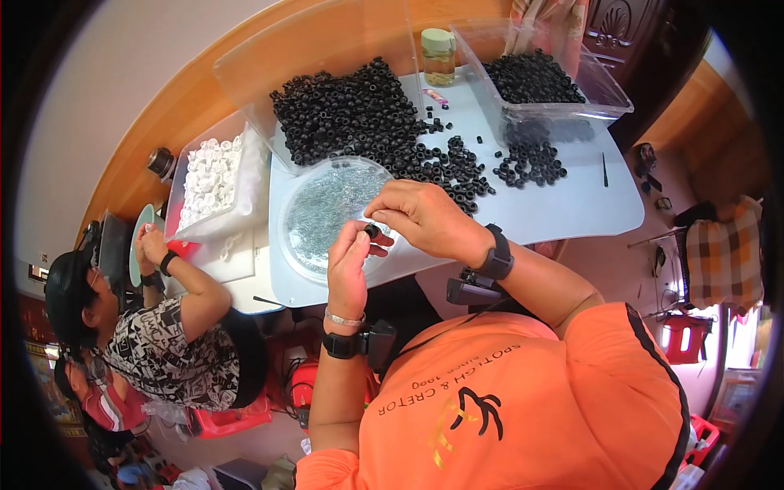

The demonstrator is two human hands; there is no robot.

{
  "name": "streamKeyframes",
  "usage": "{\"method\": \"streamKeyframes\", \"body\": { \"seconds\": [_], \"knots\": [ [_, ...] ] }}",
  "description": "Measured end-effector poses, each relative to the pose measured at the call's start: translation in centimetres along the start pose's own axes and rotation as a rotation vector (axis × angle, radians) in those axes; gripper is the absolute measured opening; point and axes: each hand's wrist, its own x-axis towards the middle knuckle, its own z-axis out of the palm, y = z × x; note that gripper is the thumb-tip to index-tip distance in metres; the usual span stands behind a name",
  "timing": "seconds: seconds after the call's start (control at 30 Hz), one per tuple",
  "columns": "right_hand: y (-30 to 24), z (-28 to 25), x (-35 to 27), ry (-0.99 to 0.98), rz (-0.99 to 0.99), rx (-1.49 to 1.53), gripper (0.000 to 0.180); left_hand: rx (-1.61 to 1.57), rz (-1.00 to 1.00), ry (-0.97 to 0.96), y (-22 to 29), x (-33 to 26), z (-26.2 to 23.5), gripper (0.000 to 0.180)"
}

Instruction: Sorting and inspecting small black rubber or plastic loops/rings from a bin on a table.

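My left hand [349, 263] holds a small black plastic ring-shaped piece [371, 231] between thumb and fingers. Just above it is my right hand [433, 219], its thumb and forefinger pinched together close to the piece. What the pinch holds, if anything, is too small to make out. Both hands are over the right side of a round clear tray [287, 233] full of thin silvery metal bits [327, 204]. Beyond them, a big heap of similar black pieces [343, 110] spills from a tipped clear bin [245, 69] onto the table.
More black pieces [535, 77] fill a clear tub [608, 102] at the back right. A green-lidded jar [438, 65] stands between the bins. A thin black tool [605, 170] lies at right. Leftward, a co-worker [175, 343] sits by a bin of white parts [211, 180].
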Motion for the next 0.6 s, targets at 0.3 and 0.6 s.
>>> {"method": "streamKeyframes", "body": {
  "seconds": [0.3, 0.6],
  "knots": [
    [-1.2, -1.3, -0.8, 0.007, -0.026, -0.06, 0.011, 0.089, 0.134, -0.014, -0.3, -0.4, -0.1, 0.03],
    [-1.6, -0.7, -1.4, 0.009, -0.09, -0.066, 0.011, -0.03, 0.089, 0.009, -0.7, -0.5, 0.8, 0.029]
  ]
}}
